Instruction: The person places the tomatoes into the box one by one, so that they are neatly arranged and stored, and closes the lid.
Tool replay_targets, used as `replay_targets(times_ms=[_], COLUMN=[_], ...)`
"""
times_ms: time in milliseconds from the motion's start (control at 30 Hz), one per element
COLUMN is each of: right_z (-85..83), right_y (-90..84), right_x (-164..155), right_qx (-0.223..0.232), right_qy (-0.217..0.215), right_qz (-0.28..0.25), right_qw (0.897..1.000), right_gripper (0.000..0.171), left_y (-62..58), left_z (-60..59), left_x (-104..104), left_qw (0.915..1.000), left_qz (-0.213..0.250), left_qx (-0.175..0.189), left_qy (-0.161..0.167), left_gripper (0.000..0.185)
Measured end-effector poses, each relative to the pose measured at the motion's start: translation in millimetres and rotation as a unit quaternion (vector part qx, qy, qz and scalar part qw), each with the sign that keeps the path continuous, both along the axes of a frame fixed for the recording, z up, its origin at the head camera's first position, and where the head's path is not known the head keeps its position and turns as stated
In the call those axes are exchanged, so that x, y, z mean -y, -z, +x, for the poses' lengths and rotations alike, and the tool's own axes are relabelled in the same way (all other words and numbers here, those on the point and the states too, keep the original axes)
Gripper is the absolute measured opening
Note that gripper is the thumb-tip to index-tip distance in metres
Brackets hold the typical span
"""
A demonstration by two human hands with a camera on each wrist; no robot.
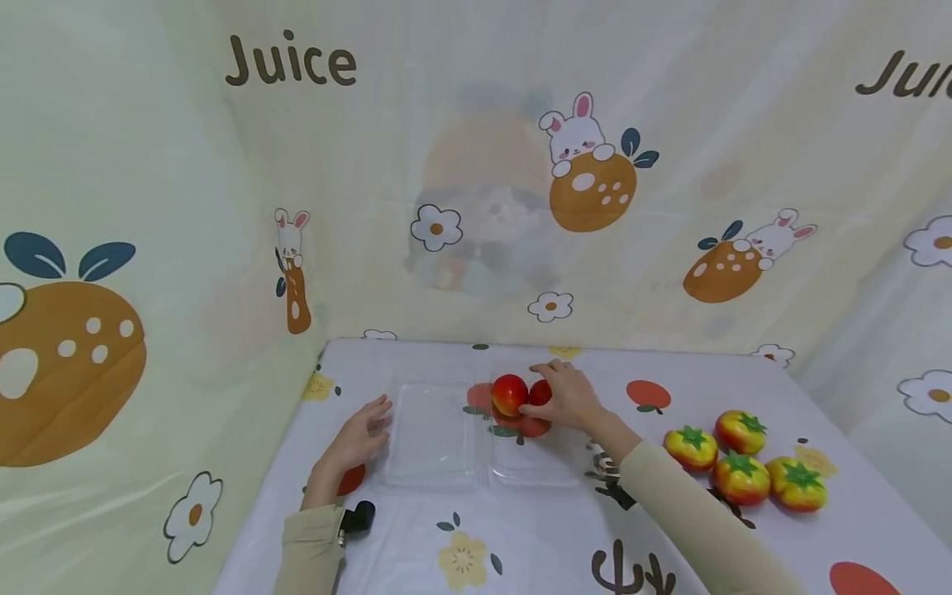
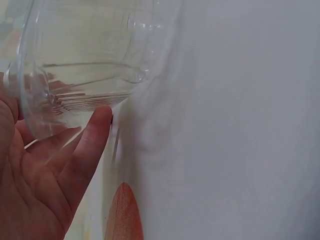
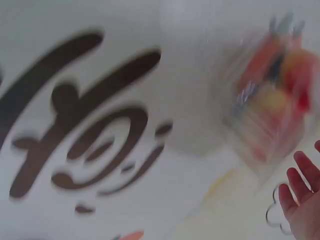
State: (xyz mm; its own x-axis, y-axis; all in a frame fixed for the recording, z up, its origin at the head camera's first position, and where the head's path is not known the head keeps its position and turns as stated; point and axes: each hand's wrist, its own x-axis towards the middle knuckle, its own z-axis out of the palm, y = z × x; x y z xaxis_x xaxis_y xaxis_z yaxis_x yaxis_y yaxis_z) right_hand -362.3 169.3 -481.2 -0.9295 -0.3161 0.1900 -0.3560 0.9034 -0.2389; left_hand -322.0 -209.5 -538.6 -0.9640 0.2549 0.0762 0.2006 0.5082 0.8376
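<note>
From my remote station I see the right hand (image 1: 567, 395) at about 12 o'clock on the desk (image 1: 521, 529), over the far end of a clear plastic tray (image 1: 531, 463). Its grip is curled around a small red fruit (image 1: 540, 392), and a second red fruit (image 1: 509, 393) lies just beside it, toward 9 o'clock, touching the fingertips. Both fruits sit at the far edge of this tray.

The left hand (image 1: 362, 435) rests at about 9 o'clock from the trays. Its grip is spread, with straight fingers touching the left edge of another clear tray (image 1: 431, 434), which lies just beside the first one. In the left wrist view the fingers (image 2: 95, 135) lie flat against the transparent wall of this tray (image 2: 75, 65); they do not pinch it.

The right wrist view is blurred. I can see only some fingertips (image 3: 302, 197) at the lower right corner and a smeared colourful shape behind clear plastic, so I cannot tell more from it.

At about 3 o'clock, well apart from the trays, four yellow and red toy tomatoes (image 1: 744, 463) with green tops stand together on the printed cloth.
</note>
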Motion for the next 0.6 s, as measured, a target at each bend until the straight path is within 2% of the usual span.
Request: replay_targets(times_ms=[167, 333, 433, 600], right_z=[-2.7, -1.2, 5.5, 20.3], right_y=[-18.7, -31.5, -37.6, -40.2], right_x=[-32, -81, -110, -152], right_qx=[-0.001, -0.007, 0.021, 0.099], right_qy=[0.035, 0.073, 0.087, 0.1], right_qz=[-0.066, -0.089, -0.088, -0.074], right_qw=[0.997, 0.993, 0.992, 0.987], right_gripper=[0.055, 0.049, 0.048, 0.052], left_y=[-0.6, -1.9, -1.8, -2.4], left_z=[-1.1, -1.5, -1.5, 0.1], left_x=[-1, -3, -3, -2], left_qw=[1.0, 1.0, 1.0, 0.9999], left_qz=[0.0, 0.002, -0.002, -0.005], left_qx=[0.003, 0.001, 0.005, 0.006], left_qy=[0.004, 0.007, 0.007, 0.008], left_gripper=[0.058, 0.058, 0.058, 0.057])
